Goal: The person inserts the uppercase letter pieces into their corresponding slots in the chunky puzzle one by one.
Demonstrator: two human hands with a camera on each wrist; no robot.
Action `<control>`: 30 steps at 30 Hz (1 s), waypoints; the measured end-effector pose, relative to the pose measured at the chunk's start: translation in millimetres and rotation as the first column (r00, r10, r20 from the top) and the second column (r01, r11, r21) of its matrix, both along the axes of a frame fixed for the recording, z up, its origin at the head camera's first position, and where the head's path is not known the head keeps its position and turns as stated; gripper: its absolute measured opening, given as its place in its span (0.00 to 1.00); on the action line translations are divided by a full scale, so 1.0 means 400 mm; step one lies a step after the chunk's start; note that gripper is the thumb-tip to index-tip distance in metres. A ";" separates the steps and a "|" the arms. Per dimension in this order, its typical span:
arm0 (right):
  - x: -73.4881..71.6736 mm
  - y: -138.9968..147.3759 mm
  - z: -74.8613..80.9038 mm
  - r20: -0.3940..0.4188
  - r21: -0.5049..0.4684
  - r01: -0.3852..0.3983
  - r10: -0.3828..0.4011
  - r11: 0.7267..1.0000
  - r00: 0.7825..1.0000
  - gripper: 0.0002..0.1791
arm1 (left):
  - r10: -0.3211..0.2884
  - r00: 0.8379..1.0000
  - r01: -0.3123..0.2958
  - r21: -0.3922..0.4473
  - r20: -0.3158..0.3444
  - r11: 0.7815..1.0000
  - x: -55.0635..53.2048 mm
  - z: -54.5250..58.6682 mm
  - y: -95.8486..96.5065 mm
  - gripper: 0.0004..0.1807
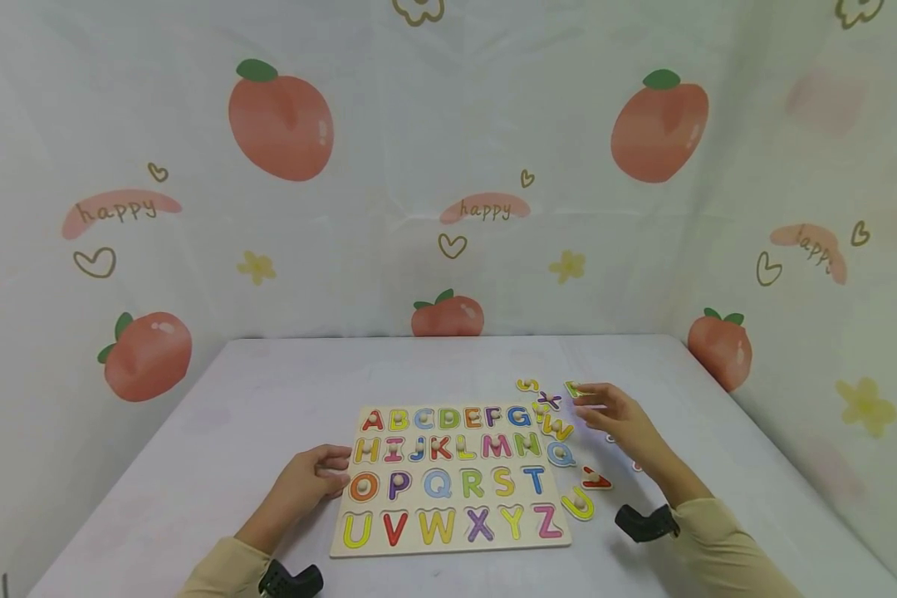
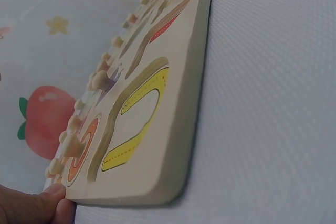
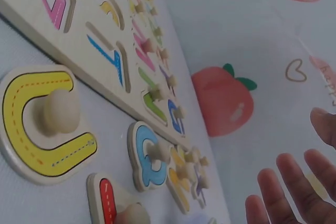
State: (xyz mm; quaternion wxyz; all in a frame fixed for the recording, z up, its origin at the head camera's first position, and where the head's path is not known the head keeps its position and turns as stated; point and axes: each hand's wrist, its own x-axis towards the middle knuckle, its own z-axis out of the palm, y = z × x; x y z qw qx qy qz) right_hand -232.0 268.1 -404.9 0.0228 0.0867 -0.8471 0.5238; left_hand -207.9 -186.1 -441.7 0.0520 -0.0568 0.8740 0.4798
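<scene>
A wooden alphabet puzzle board lies flat on the table. Knobbed letters A through P sit in it; from Q to Z, printed recesses show. My left hand grips the board's left edge beside the O, its thumb on the rim. At the board's upper right, my right hand reaches out with loosely spread fingers and holds nothing. Its fingertips are right at a yellow-green letter piece, which they partly cover. Below that lie a purple X and a yellow W.
Along the board's right side lie a blue Q, a red V and a yellow U. An S lies behind the board. Small pieces show partly behind the right forearm. A fruit-printed curtain surrounds the white table.
</scene>
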 end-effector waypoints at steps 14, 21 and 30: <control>-0.013 -0.022 -0.068 0.243 0.239 -0.170 0.110 0.956 0.964 0.18 | 0.000 1.000 0.000 0.021 -0.007 1.000 -0.004 -0.009 -0.001 0.23; -0.024 -0.039 -0.072 0.266 0.314 -0.141 0.055 0.939 0.963 0.11 | -0.001 1.000 0.001 0.014 -0.010 1.000 -0.002 -0.005 -0.001 0.23; -0.017 -0.049 -0.053 0.237 0.375 -0.121 0.032 0.919 0.971 0.06 | -0.005 1.000 0.005 0.008 -0.011 1.000 0.000 -0.005 -0.001 0.23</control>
